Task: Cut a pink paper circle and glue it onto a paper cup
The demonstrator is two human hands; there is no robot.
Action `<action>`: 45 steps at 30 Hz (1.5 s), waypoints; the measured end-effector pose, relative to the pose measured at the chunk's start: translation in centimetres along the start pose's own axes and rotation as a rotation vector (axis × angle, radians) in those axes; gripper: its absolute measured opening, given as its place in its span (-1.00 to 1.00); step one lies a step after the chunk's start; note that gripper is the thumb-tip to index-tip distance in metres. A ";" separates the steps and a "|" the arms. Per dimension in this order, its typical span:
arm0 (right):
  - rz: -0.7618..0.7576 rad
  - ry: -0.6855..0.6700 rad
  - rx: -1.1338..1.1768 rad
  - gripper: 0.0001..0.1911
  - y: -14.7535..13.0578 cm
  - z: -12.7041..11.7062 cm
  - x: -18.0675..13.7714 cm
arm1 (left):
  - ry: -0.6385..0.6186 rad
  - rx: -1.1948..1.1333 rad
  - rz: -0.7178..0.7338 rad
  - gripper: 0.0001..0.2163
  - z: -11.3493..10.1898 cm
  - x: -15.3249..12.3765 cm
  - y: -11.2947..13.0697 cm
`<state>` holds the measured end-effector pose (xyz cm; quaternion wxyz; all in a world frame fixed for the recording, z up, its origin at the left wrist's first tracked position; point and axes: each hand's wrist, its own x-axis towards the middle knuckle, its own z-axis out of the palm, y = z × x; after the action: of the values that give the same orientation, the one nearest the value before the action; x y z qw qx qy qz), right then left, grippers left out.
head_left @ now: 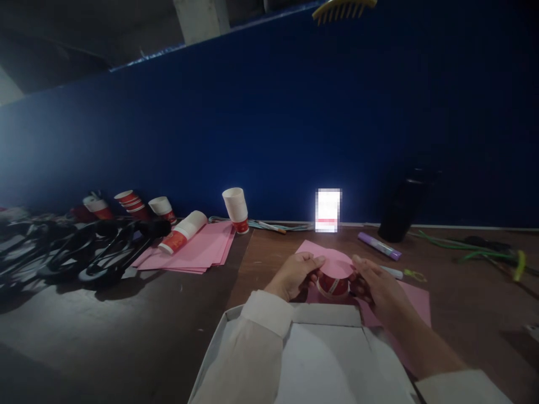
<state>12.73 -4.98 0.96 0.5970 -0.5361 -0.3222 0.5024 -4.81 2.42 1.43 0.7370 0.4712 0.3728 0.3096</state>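
Observation:
A round pink paper disc (336, 262) lies over the top of a red paper cup (332, 287), between my two hands. My left hand (296, 275) grips the left side, thumb on the disc's edge and fingers curled by the cup. On the opposite edge, my right hand (376, 285) pinches the disc, its other fingers bent beside the cup. Beneath the cup are pink paper sheets (415, 300), partly covered by my right hand and forearm. An open white box (324, 359) sits nearest me, under my forearms.
A purple tube (379, 246), a black bottle (402, 205) and a bright pixelated patch stand behind my hands. Leftward are stacked white cups (236, 207), cups lying on a pink paper pile (197, 255), and black headset-like items (105, 264). Green cords (471, 247) lie right. A blue partition (261, 129) closes the back.

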 end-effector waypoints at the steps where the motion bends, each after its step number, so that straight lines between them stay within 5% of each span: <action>1: -0.008 -0.003 0.003 -0.61 0.0 0.0 0.0 | 0.001 0.002 -0.002 -0.56 0.0 0.0 0.0; 45: 0.037 0.001 -0.006 -0.62 0.2 0.3 -0.1 | 0.100 0.109 -0.005 -0.72 0.9 -0.2 0.3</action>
<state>12.34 -5.02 0.89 0.5861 -0.5442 -0.3135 0.5119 -4.18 1.96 2.04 0.6916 0.4934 0.4266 0.3102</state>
